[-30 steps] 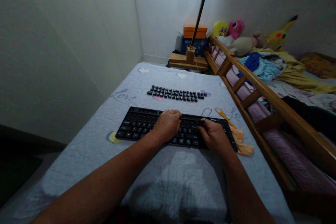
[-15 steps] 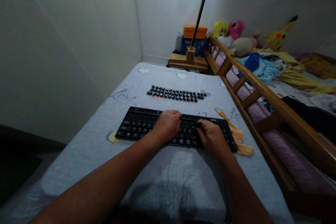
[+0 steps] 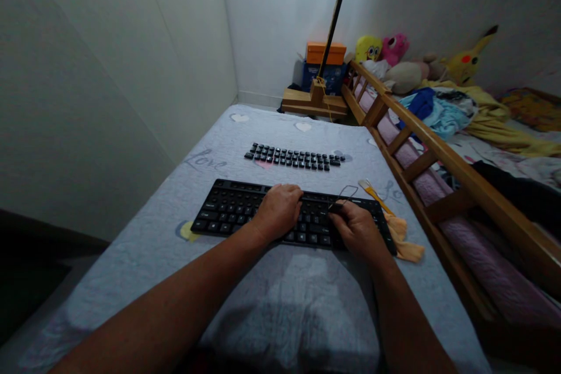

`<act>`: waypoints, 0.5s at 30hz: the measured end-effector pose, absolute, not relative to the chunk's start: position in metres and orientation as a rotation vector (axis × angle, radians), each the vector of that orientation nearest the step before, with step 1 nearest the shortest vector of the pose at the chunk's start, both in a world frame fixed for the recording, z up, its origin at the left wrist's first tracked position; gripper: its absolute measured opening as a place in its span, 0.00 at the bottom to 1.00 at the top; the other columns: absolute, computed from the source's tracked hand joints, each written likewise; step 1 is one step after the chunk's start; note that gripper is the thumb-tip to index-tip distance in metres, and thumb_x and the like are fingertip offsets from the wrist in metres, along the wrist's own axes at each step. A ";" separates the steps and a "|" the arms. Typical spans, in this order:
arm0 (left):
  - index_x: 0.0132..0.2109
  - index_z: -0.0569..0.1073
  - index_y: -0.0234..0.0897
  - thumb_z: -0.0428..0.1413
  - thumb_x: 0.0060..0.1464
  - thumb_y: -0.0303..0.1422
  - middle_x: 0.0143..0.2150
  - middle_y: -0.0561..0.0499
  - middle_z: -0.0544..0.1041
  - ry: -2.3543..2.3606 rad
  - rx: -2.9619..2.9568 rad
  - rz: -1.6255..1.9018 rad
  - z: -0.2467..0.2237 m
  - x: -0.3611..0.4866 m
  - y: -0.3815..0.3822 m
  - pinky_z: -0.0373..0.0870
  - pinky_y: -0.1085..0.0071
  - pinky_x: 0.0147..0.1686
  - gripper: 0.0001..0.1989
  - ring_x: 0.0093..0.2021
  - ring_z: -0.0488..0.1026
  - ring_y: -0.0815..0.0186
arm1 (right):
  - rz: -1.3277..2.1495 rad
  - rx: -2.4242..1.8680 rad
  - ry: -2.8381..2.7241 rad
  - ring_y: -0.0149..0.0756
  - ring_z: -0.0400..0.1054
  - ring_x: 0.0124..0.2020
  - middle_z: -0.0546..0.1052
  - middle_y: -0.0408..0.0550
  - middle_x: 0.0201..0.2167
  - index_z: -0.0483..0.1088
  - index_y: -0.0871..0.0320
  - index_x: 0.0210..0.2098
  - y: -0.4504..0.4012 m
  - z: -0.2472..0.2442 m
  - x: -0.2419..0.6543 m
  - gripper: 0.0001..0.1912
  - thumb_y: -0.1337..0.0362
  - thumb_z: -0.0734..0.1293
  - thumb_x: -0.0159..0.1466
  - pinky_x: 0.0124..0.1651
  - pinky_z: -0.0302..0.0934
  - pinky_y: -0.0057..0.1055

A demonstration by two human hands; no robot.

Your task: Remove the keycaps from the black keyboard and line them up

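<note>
Tipping black-handled wire-loop tool [image 3: 335, 208] rightward in pinching right hand [image 3: 357, 225]. Resting left hand [image 3: 279, 209] on black plastic keyboard [image 3: 228, 208]; cannot tell if gripping.

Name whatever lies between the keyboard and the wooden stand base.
Rows of loose black keycaps lie there on the heart-patterned cloth, as the head view shows.

- Keyboard [image 3: 217, 217]: black, long, lying flat crosswise, its right end slightly nearer the person; the left hand [image 3: 279, 208] rests on its middle, partly hiding the keys.
- Tool [image 3: 335, 208]: black handle with a thin wire loop, pinched in the right hand [image 3: 357, 225] over the keyboard's right part, loop pointing away.
- Keycaps [image 3: 295, 156]: black, loose, set in rows beyond the keyboard, apart from it.
</note>
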State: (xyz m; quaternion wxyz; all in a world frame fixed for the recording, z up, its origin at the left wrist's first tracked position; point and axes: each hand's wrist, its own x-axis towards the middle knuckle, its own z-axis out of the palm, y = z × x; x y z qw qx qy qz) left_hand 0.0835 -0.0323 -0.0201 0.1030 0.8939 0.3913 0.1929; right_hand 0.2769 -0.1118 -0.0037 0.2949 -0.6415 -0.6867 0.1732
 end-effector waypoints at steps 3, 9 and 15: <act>0.43 0.74 0.34 0.51 0.58 0.26 0.44 0.44 0.78 1.151 2.642 0.567 -0.020 0.083 -0.033 0.68 0.60 0.53 0.09 0.48 0.73 0.58 | 0.406 -1.696 -1.836 0.36 0.66 0.30 0.71 0.45 0.27 0.69 0.58 0.28 -0.112 -0.006 0.277 0.07 0.66 0.61 0.62 0.34 0.58 0.30; 0.42 0.75 0.34 0.51 0.58 0.26 0.43 0.44 0.78 1.159 2.638 0.554 -0.019 0.084 -0.033 0.67 0.61 0.53 0.08 0.48 0.74 0.58 | 0.570 -1.620 -1.756 0.33 0.66 0.28 0.73 0.43 0.27 0.74 0.58 0.37 -0.111 -0.004 0.274 0.09 0.66 0.62 0.61 0.34 0.59 0.29; 0.41 0.75 0.34 0.50 0.59 0.27 0.42 0.45 0.78 1.179 2.637 0.501 -0.015 0.084 -0.033 0.68 0.62 0.50 0.08 0.46 0.74 0.58 | 0.719 -1.659 -1.712 0.31 0.64 0.25 0.73 0.41 0.24 0.75 0.60 0.39 -0.110 0.000 0.271 0.13 0.66 0.61 0.59 0.30 0.58 0.26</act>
